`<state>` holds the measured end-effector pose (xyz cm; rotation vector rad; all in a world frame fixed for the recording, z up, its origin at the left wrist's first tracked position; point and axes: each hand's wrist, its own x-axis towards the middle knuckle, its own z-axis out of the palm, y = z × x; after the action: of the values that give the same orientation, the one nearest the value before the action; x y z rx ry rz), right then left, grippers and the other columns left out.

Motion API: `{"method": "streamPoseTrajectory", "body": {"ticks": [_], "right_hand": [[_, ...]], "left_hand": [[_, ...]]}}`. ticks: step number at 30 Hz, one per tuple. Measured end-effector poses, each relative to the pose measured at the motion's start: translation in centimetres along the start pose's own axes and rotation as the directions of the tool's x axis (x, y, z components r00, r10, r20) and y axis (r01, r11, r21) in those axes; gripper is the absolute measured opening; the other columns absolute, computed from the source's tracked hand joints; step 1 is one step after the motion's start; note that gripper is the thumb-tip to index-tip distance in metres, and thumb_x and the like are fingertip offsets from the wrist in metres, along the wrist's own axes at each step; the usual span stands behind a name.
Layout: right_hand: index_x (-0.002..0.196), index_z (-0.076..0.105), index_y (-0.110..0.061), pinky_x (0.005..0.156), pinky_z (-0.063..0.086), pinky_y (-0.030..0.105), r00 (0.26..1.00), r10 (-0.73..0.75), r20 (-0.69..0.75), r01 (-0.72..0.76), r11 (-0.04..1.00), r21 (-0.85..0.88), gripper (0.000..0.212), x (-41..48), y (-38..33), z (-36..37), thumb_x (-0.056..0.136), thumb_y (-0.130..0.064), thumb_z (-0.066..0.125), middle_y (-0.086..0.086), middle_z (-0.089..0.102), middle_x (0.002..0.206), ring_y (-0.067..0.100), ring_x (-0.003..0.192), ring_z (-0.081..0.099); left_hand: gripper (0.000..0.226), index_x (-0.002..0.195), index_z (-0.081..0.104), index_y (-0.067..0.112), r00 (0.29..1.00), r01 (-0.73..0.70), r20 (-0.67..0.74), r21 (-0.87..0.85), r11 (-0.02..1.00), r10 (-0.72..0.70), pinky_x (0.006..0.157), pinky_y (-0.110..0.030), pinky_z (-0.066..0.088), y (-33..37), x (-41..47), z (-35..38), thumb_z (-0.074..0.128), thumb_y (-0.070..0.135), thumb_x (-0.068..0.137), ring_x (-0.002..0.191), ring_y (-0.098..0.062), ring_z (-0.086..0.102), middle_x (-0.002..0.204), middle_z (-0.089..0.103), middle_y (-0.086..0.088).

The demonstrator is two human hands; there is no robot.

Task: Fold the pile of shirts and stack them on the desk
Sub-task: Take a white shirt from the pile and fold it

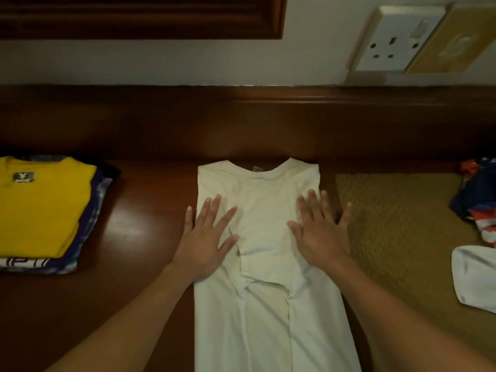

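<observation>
Roughly midway, a stack [40, 210] of folded shirts sat left of the white shirt [268, 304], its sides folded in on the table [139, 237] under the left grip [206, 237] and right grip [319, 232], both spread flat, while an unfolded pile [475, 200] lay to its right.

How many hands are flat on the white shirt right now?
2. The left hand lies flat on the left half of the white shirt, and the right hand on its right half, both below the collar. Both show in full.
</observation>
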<state>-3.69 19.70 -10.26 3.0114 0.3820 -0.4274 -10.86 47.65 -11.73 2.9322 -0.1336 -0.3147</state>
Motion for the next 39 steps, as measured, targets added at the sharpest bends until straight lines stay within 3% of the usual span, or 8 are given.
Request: {"method": "streamPoseTrajectory", "body": {"ticks": [6, 12, 15, 18, 22, 31, 35, 39], "right_hand": [[0.159, -0.017, -0.028, 0.112, -0.02, 0.069, 0.995, -0.046, 0.093, 0.046, 0.999, 0.002, 0.073, 3.9, -0.1, 0.2, 0.099, -0.065, -0.002, -0.004, -0.028, 0.165, 0.019, 0.153, -0.024], [0.161, -0.003, -0.026, 0.119, -0.017, 0.061, 0.987, -0.127, -0.102, 0.138, 0.984, 0.109, 0.064, -1.5, -0.5, 0.7, 0.106, -0.054, 0.011, -0.002, -0.011, 0.169, 0.017, 0.155, -0.017], [0.159, 0.027, -0.021, 0.123, 0.008, 0.056, 0.981, -0.131, -0.142, 0.155, 0.974, 0.168, 0.058, -7.3, -0.9, 2.3, 0.104, -0.042, 0.026, 0.006, 0.02, 0.167, 0.024, 0.155, 0.014], [0.129, 0.063, -0.015, 0.088, 0.047, 0.047, 0.96, -0.014, -0.279, 0.088, 0.963, 0.254, 0.038, -13.3, -1.2, 3.5, 0.093, -0.026, 0.061, 0.01, 0.058, 0.122, 0.031, 0.109, 0.056], [0.122, 0.067, -0.02, 0.064, 0.048, 0.029, 0.976, 0.077, -0.204, 0.004, 0.929, 0.37, 0.032, -21.4, -1.6, 5.0, 0.09, -0.025, 0.071, -0.003, 0.051, 0.098, 0.014, 0.081, 0.05], [0.14, 0.056, -0.023, 0.089, 0.047, 0.018, 0.998, -0.031, -0.053, 0.056, 0.798, 0.6, 0.04, -28.4, -6.4, 7.2, 0.101, -0.029, 0.058, -0.01, 0.049, 0.125, 0.003, 0.104, 0.052], [0.115, 0.071, -0.022, 0.075, 0.049, 0.015, 0.969, 0.199, -0.145, -0.046, 0.726, 0.686, 0.02, -31.4, -7.8, 6.4, 0.095, -0.025, 0.069, -0.013, 0.062, 0.103, 0.003, 0.086, 0.059], [0.112, 0.076, -0.021, 0.085, 0.051, 0.016, 0.988, 0.141, 0.059, -0.134, 0.615, 0.777, 0.021, -34.4, -11.8, 6.9, 0.094, -0.03, 0.07, -0.012, 0.07, 0.101, 0.0, 0.087, 0.062]], "left_hand": [[0.067, 0.153, -0.02, 0.051, 0.986, 0.143, 0.084, 0.002, 0.99, -0.142, 0.115, -0.065, -0.019, -2.1, 2.7, -0.4, 0.005, 0.077, 0.096, 0.148, -0.018, -0.035, 0.161, -0.036, 0.015], [0.068, 0.16, -0.011, 0.033, 0.992, 0.122, -0.019, 0.018, 0.992, -0.122, 0.121, -0.061, -0.011, -0.1, -1.3, 0.0, 0.012, 0.063, 0.104, 0.152, -0.021, -0.025, 0.166, -0.025, 0.003], [0.061, 0.162, 0.011, 0.029, 0.995, -0.03, -0.091, -0.005, 1.0, 0.03, 0.123, -0.06, -0.001, 3.3, -7.3, 1.6, 0.027, 0.052, 0.108, 0.156, -0.022, -0.009, 0.17, -0.006, -0.003], [0.051, 0.151, 0.045, 0.025, 0.982, -0.152, -0.115, -0.034, 0.988, 0.147, 0.122, -0.059, 0.012, 5.8, -13.7, 3.7, 0.042, 0.046, 0.105, 0.153, -0.029, 0.022, 0.164, 0.026, -0.01], [0.056, 0.153, 0.04, 0.03, 0.978, -0.209, -0.008, 0.012, 0.978, 0.209, 0.119, -0.063, 0.013, 6.4, -20.3, 5.7, 0.039, 0.056, 0.103, 0.155, -0.024, 0.019, 0.168, 0.02, -0.005], [0.064, 0.156, 0.029, 0.035, 0.998, 0.033, 0.042, 0.163, 0.986, -0.04, 0.118, -0.069, 0.005, 2.2, -24.6, 4.7, 0.023, 0.066, 0.101, 0.156, -0.027, 0.013, 0.168, 0.018, -0.003], [0.049, 0.138, 0.058, 0.028, 0.998, 0.027, -0.066, 0.041, 0.999, -0.024, 0.121, -0.06, 0.018, 3.4, -28.8, 5.4, 0.047, 0.055, 0.098, 0.144, -0.026, 0.038, 0.152, 0.045, -0.006], [0.043, 0.126, 0.066, 0.023, 0.964, 0.15, -0.184, -0.224, 0.963, -0.193, 0.112, -0.043, 0.037, 4.2, -33.4, 6.8, 0.076, 0.037, 0.087, 0.127, -0.02, 0.049, 0.136, 0.052, 0.0]]}}
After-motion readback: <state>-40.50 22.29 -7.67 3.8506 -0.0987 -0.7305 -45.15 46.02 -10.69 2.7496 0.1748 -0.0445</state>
